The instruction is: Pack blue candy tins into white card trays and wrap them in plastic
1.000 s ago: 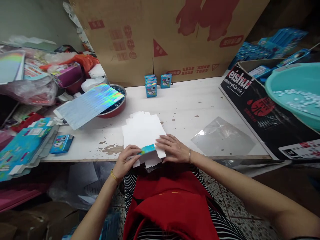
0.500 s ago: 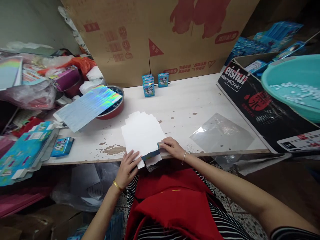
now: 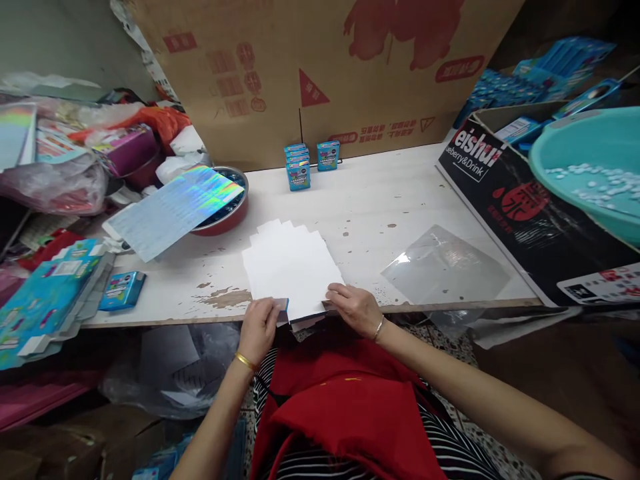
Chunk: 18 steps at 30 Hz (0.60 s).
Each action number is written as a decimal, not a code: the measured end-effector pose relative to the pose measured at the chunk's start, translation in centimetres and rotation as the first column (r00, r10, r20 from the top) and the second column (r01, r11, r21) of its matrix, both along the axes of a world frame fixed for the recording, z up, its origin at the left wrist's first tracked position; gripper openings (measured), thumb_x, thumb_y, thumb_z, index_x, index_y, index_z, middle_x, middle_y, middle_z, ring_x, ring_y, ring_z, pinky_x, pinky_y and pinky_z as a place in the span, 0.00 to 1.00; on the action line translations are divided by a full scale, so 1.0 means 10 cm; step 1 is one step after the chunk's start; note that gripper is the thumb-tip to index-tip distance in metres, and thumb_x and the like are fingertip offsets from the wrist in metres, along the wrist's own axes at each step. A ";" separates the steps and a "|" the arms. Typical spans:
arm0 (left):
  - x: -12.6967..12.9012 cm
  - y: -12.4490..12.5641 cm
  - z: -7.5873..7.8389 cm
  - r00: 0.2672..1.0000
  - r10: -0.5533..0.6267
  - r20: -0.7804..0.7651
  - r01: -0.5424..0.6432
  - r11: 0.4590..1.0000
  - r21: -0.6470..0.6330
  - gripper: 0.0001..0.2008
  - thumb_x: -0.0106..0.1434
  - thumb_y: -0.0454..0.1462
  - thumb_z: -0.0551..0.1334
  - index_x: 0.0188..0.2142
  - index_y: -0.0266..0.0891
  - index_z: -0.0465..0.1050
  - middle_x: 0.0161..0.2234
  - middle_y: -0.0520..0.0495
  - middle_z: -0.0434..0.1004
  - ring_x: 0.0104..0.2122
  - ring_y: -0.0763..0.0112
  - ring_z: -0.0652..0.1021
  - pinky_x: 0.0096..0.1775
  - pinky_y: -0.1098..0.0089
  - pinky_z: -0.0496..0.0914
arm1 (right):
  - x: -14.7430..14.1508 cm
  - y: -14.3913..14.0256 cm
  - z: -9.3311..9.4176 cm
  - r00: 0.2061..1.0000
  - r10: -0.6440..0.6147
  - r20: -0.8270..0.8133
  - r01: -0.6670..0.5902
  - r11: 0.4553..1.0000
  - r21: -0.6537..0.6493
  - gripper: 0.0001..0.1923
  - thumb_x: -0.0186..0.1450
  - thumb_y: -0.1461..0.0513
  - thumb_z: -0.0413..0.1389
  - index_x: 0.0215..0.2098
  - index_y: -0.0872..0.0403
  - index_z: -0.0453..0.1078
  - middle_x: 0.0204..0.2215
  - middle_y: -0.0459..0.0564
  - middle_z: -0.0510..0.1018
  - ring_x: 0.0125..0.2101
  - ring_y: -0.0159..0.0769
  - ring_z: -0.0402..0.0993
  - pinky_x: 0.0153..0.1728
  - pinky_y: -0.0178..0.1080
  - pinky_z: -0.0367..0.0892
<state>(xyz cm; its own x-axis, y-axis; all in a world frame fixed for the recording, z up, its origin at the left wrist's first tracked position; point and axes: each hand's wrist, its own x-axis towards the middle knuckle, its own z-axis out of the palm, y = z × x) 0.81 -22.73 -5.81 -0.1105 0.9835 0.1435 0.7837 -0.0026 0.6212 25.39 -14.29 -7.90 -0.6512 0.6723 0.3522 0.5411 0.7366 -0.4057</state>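
Note:
A white die-cut card sheet (image 3: pixel 294 267) with stepped edges lies plain side up at the table's front edge. My left hand (image 3: pixel 260 327) pinches a folded-up flap at its near left corner; a strip of the flap's blue printed side shows by the fingertips. At the near right edge of the sheet, my right hand (image 3: pixel 354 308) has its thumb and fingers closed on the card. The near middle edge hangs slightly over the table's front, with another pale piece partly visible beneath it.
Small blue boxes (image 3: pixel 299 175) stand at the back against a large cardboard carton (image 3: pixel 270 80). To the left are a red bowl (image 3: pixel 235 217), a holographic sheet (image 3: pixel 175 210) and flat blue cartons (image 3: pixel 47 300). A clear plastic sheet (image 3: pixel 445 267), black box (image 3: pixel 505 193) and turquoise basin (image 3: pixel 575 147) lie right.
My left hand has gone from lying spread on the sheet to pinching its left corner flap up. The blue near flap has folded down, and my right hand has shifted slightly right.

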 end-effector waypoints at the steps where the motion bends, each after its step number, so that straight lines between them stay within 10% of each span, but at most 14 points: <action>1: 0.00 0.06 0.08 0.997 -0.056 -0.045 0.056 0.998 -0.005 0.13 0.68 0.43 0.51 0.34 0.41 0.70 0.36 0.46 0.75 0.41 0.63 0.72 0.45 0.62 0.67 | 0.04 -0.01 0.03 1.000 -0.009 0.020 0.009 1.000 0.015 0.13 0.70 0.66 0.45 0.42 0.52 0.70 0.47 0.51 0.75 0.32 0.33 0.70 0.29 0.35 0.62; 9: 0.37 0.58 0.10 0.843 -0.444 -0.304 0.392 0.894 -0.218 0.11 0.68 0.37 0.52 0.31 0.41 0.70 0.34 0.46 0.71 0.39 0.62 0.68 0.37 0.65 0.66 | 0.29 0.15 -0.20 0.996 0.062 0.062 -0.065 0.997 0.052 0.18 0.69 0.69 0.41 0.50 0.53 0.66 0.35 0.53 0.72 0.30 0.34 0.70 0.31 0.35 0.68; 18: 0.55 0.77 0.16 0.776 -0.474 -0.415 0.370 0.876 -0.309 0.09 0.66 0.35 0.54 0.39 0.42 0.74 0.33 0.45 0.76 0.37 0.62 0.73 0.32 0.67 0.67 | 0.26 0.33 -0.45 0.976 0.217 0.018 -0.217 0.968 0.129 0.20 0.66 0.72 0.41 0.52 0.60 0.66 0.33 0.57 0.73 0.31 0.39 0.69 0.32 0.40 0.69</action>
<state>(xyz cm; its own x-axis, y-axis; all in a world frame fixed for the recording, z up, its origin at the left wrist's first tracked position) 6.32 -15.01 -4.21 0.3511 0.9265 -0.1356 0.9245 -0.3201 0.2070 27.99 -10.97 -12.40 -0.7779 0.4635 0.4242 0.3637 0.8827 -0.2976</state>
